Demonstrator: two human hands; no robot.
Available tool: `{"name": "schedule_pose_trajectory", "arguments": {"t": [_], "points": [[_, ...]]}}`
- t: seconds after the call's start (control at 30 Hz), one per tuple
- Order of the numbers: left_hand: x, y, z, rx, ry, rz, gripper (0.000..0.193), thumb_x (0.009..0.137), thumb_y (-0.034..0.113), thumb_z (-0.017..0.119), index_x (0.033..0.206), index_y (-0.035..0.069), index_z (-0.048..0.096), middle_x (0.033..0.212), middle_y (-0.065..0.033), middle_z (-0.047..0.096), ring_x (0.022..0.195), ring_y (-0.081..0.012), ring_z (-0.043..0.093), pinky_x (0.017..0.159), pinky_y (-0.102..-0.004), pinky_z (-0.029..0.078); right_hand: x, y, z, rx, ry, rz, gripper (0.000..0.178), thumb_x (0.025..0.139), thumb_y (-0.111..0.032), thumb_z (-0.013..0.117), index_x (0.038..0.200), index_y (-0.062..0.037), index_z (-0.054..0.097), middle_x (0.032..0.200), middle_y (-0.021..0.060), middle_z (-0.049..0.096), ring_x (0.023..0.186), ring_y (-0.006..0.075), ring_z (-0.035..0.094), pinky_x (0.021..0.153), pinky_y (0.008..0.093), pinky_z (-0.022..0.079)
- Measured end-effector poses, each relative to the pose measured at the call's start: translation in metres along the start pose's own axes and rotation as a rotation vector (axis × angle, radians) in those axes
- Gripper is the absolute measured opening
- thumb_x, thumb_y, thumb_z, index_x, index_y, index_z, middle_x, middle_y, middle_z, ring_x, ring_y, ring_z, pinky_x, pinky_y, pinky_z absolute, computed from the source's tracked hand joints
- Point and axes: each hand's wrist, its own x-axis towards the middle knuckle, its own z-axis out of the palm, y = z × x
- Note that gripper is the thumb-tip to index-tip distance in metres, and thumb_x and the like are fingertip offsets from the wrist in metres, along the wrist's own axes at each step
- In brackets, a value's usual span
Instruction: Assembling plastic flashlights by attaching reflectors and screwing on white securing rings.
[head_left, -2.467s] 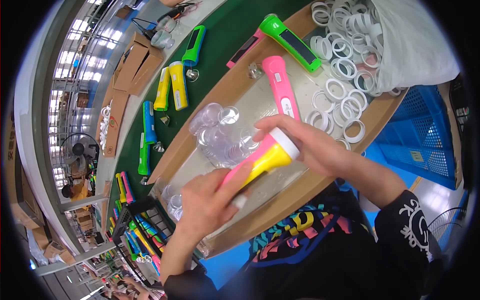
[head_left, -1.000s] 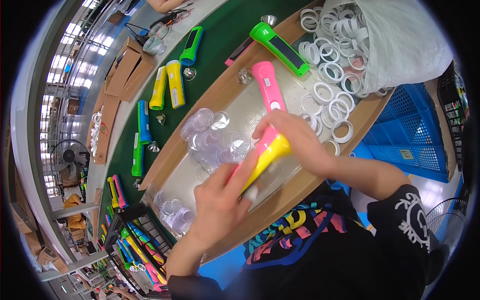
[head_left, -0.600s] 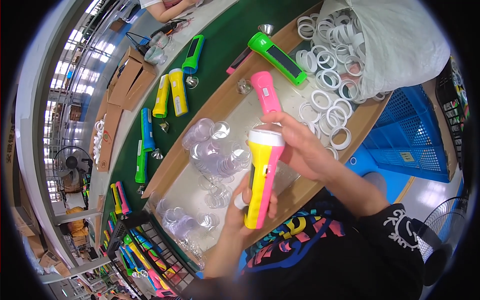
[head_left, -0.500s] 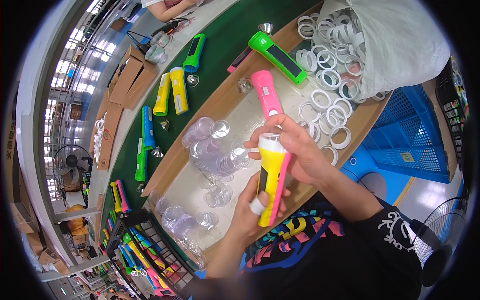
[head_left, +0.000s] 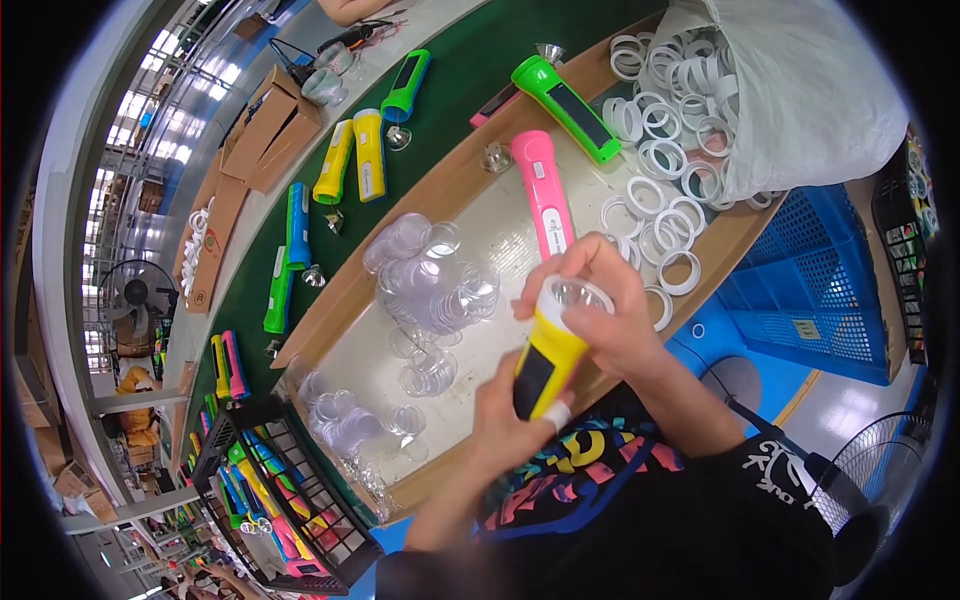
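Note:
A yellow flashlight (head_left: 556, 347) with a dark panel and a white ring at its head is held in front of me, tilted with the head up and to the right. My left hand (head_left: 503, 418) wraps round its lower body, a white band on one finger. My right hand (head_left: 622, 318) is curled round the white ring, thumb at the rim of the clear front. Just beyond lies a pink flashlight (head_left: 537, 180), partly behind my right hand. Clear round lenses (head_left: 425, 290) lie in loose piles to the left, and white rings (head_left: 672, 232) are scattered to the right.
A brown-rimmed tray (head_left: 345, 290) carries these parts, with a green flashlight (head_left: 570, 112) at its far end. A white sack (head_left: 810, 95) spills rings. Flashlights lie along the green belt (head_left: 400, 175). A black basket (head_left: 345, 545) of flashlights stands left, a blue crate (head_left: 815, 290) right.
The flashlight has turned and tipped in my hands, so its clear front and dark panel show more. My right hand has closed in round the head. The view has shifted slightly.

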Motion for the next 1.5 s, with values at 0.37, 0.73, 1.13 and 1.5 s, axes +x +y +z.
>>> {"name": "schedule_pose_trajectory", "arguments": {"t": [0.37, 0.73, 1.13, 1.5], "points": [[0.025, -0.03, 0.002, -0.514, -0.062, -0.277, 0.049, 0.07, 0.007, 0.074, 0.111, 0.004, 0.048, 0.093, -0.0053, 0.056, 0.075, -0.0154, 0.058, 0.062, -0.0311, 0.05, 0.02, 0.013, -0.023, 0.285, 0.105, 0.331, 0.043, 0.093, -0.04, 0.048, 0.117, -0.0057, 0.044, 0.112, 0.0173, 0.054, 0.109, 0.0309, 0.055, 0.095, 0.0454, 0.045], [0.022, -0.027, -0.005, -0.422, 0.043, -0.125, 0.065, 0.084, 0.035, 0.064, 0.131, 0.0, 0.036, 0.117, -0.0156, 0.052, 0.093, -0.0287, 0.057, 0.076, -0.035, 0.049, 0.025, 0.013, 0.001, 0.052, 0.331, 0.249, 0.03, 0.097, -0.028, 0.046, 0.116, -0.0049, 0.05, 0.1, 0.0049, 0.055, 0.092, 0.0129, 0.054, 0.081, 0.0298, 0.045], [-0.007, -0.006, -0.008, -0.86, -0.194, -0.392, 0.043, 0.078, 0.016, 0.07, 0.113, 0.003, 0.048, 0.083, -0.0094, 0.059, 0.063, -0.0155, 0.058, 0.058, -0.0277, 0.05, 0.011, 0.004, 0.009, 0.17, 0.014, 0.235, 0.034, 0.086, -0.022, 0.06, 0.112, -0.007, 0.045, 0.108, 0.0159, 0.056, 0.103, 0.0283, 0.058, 0.091, 0.0423, 0.047], [-0.028, -0.003, 0.019, -1.483, -0.564, -0.335, 0.055, 0.074, 0.031, 0.071, 0.112, 0.002, 0.044, 0.067, -0.0102, 0.052, 0.051, -0.0161, 0.05, 0.045, -0.0245, 0.043, 0.005, 0.015, 0.005, 0.703, -0.236, 0.131, 0.037, 0.076, -0.035, 0.069, 0.089, -0.0102, 0.045, 0.09, 0.0132, 0.052, 0.095, 0.0335, 0.06, 0.091, 0.0399, 0.048]]}}
